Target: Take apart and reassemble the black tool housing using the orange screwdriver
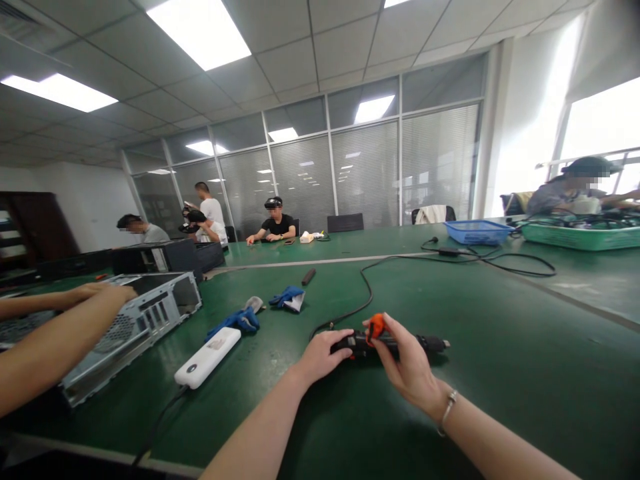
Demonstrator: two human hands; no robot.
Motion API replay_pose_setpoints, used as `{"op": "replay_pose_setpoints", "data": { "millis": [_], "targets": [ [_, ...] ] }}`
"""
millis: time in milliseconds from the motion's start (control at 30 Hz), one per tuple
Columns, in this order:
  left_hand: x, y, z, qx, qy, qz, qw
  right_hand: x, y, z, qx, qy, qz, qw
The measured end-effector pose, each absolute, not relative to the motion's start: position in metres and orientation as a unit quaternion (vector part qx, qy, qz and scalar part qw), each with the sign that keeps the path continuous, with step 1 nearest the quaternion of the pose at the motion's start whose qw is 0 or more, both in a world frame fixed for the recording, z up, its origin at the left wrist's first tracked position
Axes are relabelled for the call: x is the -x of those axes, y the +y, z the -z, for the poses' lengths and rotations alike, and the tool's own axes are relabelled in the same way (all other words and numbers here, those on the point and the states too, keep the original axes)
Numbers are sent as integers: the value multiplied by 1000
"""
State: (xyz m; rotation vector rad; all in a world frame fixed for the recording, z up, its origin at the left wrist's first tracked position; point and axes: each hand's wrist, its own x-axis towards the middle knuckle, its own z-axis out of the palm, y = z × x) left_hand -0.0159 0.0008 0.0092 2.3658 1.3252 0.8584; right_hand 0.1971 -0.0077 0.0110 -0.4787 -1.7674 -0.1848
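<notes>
A black corded electric screwdriver (425, 343) lies across the green table in front of me, its tip pointing right. My left hand (327, 353) is closed around its rear end, thumb and fingers on either side of the body. Between the thumb and fingers of my right hand (410, 367) is a small orange piece (377, 325), just above the middle of the screwdriver. Whether this piece is fixed to the tool cannot be made out. A black cable (369, 287) runs from the tool's rear end back across the table.
On the left, a co-worker's arms (95, 300) reach over an open metal computer case (155, 310). Nearby lie a white power bank (209, 357) with a cable and blue gloves (287, 299). A blue basket (477, 233) and a green tray (585, 237) stand back right. Several people sit or stand beyond.
</notes>
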Motion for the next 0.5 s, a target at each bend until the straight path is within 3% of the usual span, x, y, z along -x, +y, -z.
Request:
{"op": "replay_pose_setpoints", "data": {
  "millis": [100, 367, 500],
  "targets": [
    [15, 0, -11, -823, 463, -294, 148, -200, -12, -15, 219, -775, 89, 586],
    [19, 9, -2, -827, 452, -295, 160, -188, -32, -32, 138, -954, -39, 263],
    [20, 11, 0, -834, 448, -292, 135, -183, -34, -25, 153, -965, -62, 204]
  ]
}}
